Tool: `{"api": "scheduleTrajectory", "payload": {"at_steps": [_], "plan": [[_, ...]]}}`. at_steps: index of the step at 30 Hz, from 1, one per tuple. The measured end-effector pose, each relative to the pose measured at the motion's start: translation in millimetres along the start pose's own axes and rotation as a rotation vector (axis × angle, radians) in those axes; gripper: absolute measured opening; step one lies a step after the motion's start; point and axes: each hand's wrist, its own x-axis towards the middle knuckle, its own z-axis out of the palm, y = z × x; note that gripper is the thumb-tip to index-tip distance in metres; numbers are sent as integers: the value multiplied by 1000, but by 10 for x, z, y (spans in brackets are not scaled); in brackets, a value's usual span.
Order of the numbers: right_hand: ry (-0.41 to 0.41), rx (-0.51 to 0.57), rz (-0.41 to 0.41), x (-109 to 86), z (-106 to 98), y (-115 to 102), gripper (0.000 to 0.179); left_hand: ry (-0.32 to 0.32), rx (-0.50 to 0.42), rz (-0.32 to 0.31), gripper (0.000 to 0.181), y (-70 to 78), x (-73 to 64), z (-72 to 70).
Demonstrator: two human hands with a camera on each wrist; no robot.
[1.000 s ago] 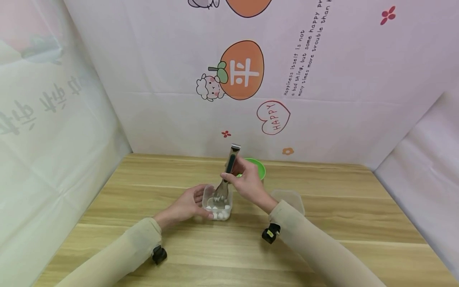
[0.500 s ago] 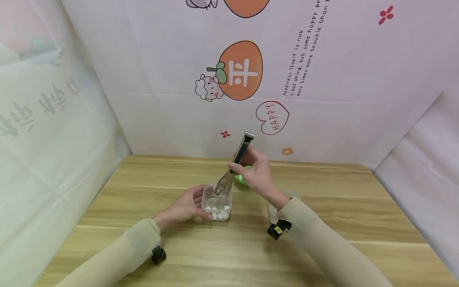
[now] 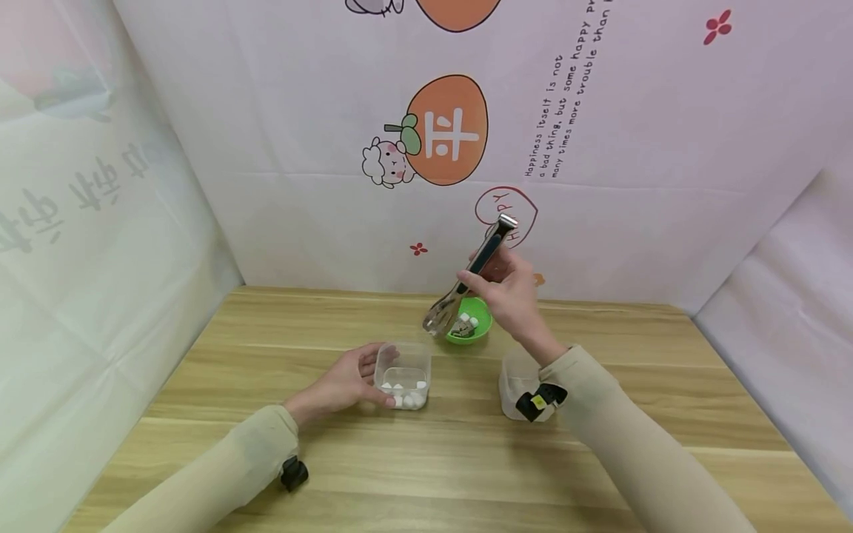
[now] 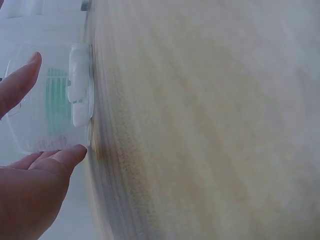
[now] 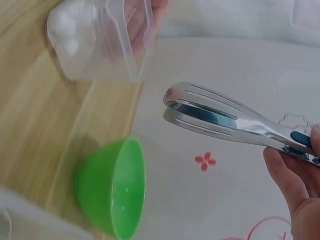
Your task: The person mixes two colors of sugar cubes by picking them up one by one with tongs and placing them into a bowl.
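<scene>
My left hand (image 3: pixel 343 379) holds a clear plastic container (image 3: pixel 405 357) on the table, thumb in front and fingers at the far side. Several small white pieces (image 3: pixel 413 400) lie on its bottom. Metal serving tongs (image 3: pixel 484 255) with dark handle grips are pinched in my right hand (image 3: pixel 508 296), slanting down to the left. Their slotted ends (image 5: pixel 205 112) hang by the left rim of a green bowl (image 3: pixel 485 317), nearly together; whether they hold a piece I cannot tell. White pieces (image 3: pixel 469 320) sit in the bowl.
A second clear container (image 3: pixel 513 385) stands on the right, partly hidden by my right wrist; its contents cannot be made out. The wood-patterned table (image 3: pixel 373 474) ends at a printed white backdrop (image 3: pixel 320 222) behind the bowl.
My right hand has lifted the tongs out of the left container and moved them up and right to the green bowl. The left hand and its container have stayed in place.
</scene>
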Motion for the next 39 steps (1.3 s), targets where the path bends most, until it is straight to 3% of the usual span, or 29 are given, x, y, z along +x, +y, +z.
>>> {"api": "scheduleTrajectory", "payload": {"at_steps": [11,19,30,39], "plan": [[64,-176,29,151,-265,132,26,-2,-33,1,101,9,4,-2],[95,-293,79,161,-371,308,25,0,18,-8,102,14,9,-1],[118,-306,120,128,-428,462,23,-3,11,-4,103,9,5,-7],[149,-257,135,104,-460,435,32,-19,6,-5,109,25,-17,-5]]}}
